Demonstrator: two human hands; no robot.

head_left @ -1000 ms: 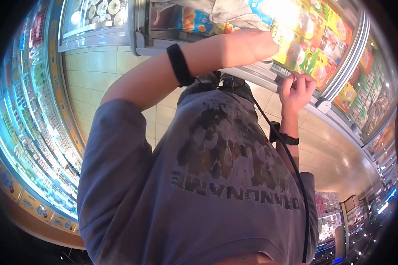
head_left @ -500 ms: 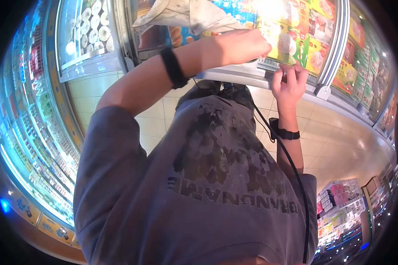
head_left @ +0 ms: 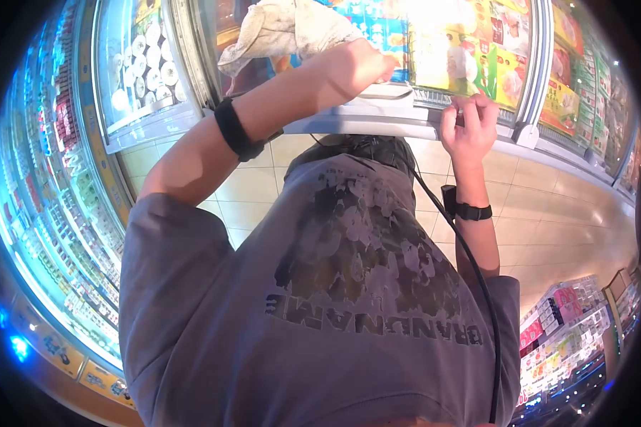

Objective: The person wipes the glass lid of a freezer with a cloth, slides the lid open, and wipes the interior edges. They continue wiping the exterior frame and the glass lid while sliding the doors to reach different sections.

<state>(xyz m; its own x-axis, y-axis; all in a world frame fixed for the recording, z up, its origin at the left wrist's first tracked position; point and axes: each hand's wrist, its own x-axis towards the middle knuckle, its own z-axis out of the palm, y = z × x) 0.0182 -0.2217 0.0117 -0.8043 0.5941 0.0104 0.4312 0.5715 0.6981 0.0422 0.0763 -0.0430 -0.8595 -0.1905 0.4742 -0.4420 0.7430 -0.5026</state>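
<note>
My left hand (head_left: 365,65) is closed over the glass lid near the front of a chest freezer. A whitish, stained cloth (head_left: 281,30) spreads left from it and meets its knuckles; the fingers are mostly hidden, but the cloth appears gripped. Just below that hand is a pale, rounded handle-like piece (head_left: 392,92). Further right, my right hand (head_left: 470,127) has its fingers curled over the freezer's front edge (head_left: 417,127). Both wrists wear black bands. Under the glass lie yellow packages (head_left: 509,82) and blue packages (head_left: 395,35).
On the left, another freezer section holds round white-topped tubs (head_left: 149,60). Beyond it runs a lit shelf wall (head_left: 39,192). More packages (head_left: 566,107) fill the right section. A black cable (head_left: 470,260) hangs down my front above the tiled floor (head_left: 534,213).
My left hand has moved left along the freezer, and the cloth's end beside it has shifted left too. My right hand stays at the edge. The view has shifted slightly.
</note>
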